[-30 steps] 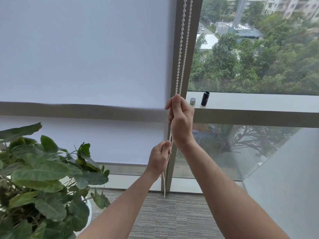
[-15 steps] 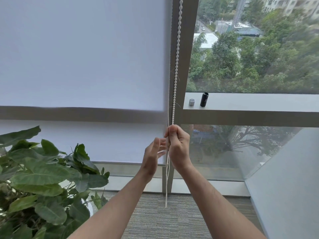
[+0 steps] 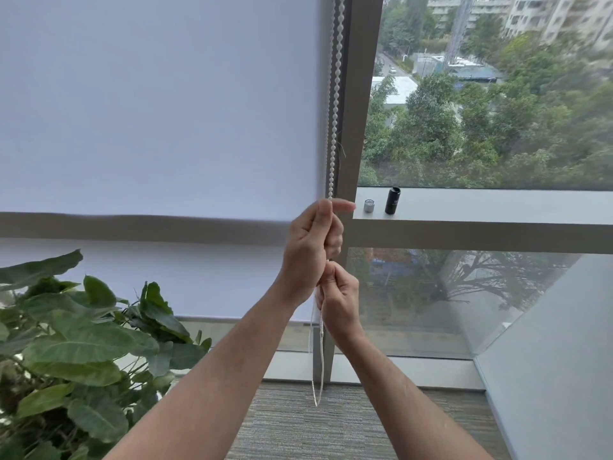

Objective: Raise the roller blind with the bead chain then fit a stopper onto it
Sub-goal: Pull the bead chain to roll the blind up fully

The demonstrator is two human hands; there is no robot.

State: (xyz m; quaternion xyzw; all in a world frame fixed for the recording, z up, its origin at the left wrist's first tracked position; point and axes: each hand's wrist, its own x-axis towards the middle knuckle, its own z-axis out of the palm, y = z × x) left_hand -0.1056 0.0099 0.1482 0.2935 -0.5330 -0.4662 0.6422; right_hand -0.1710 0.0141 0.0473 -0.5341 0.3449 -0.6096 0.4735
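Note:
The white roller blind (image 3: pixel 149 111) covers the left window pane; its bottom edge sits a little above the floor-level frame. A white bead chain (image 3: pixel 334 94) hangs along the blind's right edge, in front of the grey window post (image 3: pixel 360 94). My left hand (image 3: pixel 308 247) is closed on the chain at sill height, with the index finger sticking out. Just beneath it my right hand (image 3: pixel 340 300) also pinches the chain. The chain's loop dangles below both hands to near the carpet.
A small silver cap (image 3: pixel 369 205) and a black cylinder (image 3: pixel 392 200) stand on the grey sill (image 3: pixel 497 204) just right of the post. A large leafy potted plant (image 3: pixel 76 353) fills the lower left. A grey slanted wall (image 3: pixel 557 360) stands at the right.
My right hand pulled the chain down from sill height to below. My left hand let go low down, rose above the right hand and took hold of the chain there.

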